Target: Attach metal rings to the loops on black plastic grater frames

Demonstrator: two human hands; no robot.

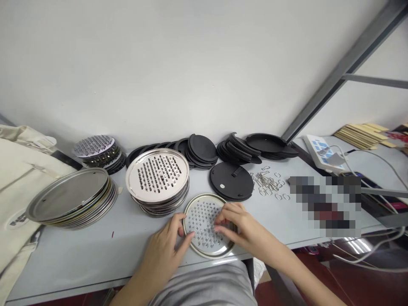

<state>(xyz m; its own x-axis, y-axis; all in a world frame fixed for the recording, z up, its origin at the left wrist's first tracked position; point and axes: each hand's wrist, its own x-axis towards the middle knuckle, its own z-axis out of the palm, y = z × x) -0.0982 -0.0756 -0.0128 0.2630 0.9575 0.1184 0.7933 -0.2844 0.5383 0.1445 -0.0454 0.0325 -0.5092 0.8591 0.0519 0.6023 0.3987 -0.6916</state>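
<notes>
A round metal plate (204, 219) with a raised rim and many punched, grater-like holes lies on the table right before me. My left hand (164, 248) grips its left edge, the thumb over the rim and the fingers curled at the side. Over the plate's right half, my right hand (240, 223) has its thumb and fingers drawn together in a pinch; whatever may be between them is hidden. Just behind the plate lies a black round disc (231, 182) with a small white sticker. Loose metal rings and clips (267, 182) are scattered to its right.
Behind my left hand stands a stack of perforated metal plates (159, 178). Further left are a stack of flat metal discs (70, 195) and a pile of grater inserts (98, 151). Black round covers (202, 151) line the wall. A metal frame post (338, 80) rises at right.
</notes>
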